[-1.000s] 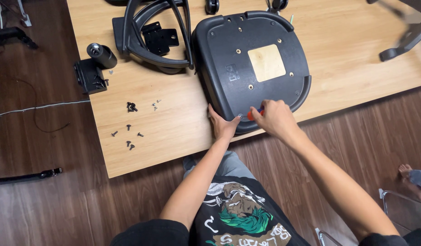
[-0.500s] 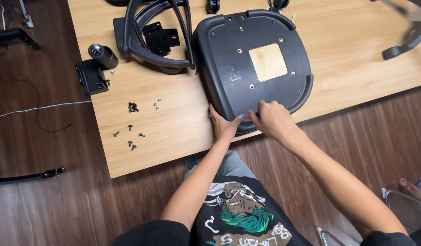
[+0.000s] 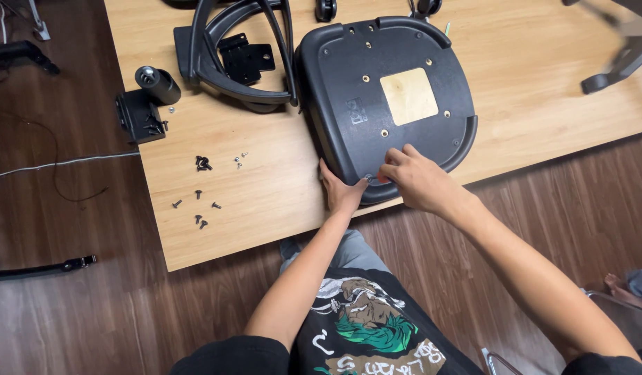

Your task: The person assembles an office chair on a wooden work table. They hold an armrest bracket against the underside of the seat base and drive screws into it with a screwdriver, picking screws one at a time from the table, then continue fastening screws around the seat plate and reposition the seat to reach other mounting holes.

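A black chair seat (image 3: 349, 83) lies upside down on the wooden table (image 3: 265, 187), with a light square panel (image 3: 409, 96) in its middle. My left hand (image 3: 342, 191) grips the seat's near rim, thumb on top. Right beside it, my right hand (image 3: 418, 182) pinches a small tool with a red part (image 3: 381, 178) against the same rim. A small metal tip shows between the two hands. Most of the tool is hidden by my fingers.
Several loose black screws (image 3: 199, 201) lie left of my hands. A black backrest frame (image 3: 224, 62) and a bracket with a cylinder (image 3: 144, 104) sit at the back left. A chair base leg (image 3: 620, 55) is at the far right, casters (image 3: 326, 8) at the far edge.
My right hand's fingers have crept slightly left along the seat's rim toward my left thumb. The left hand and the seat have stayed put.
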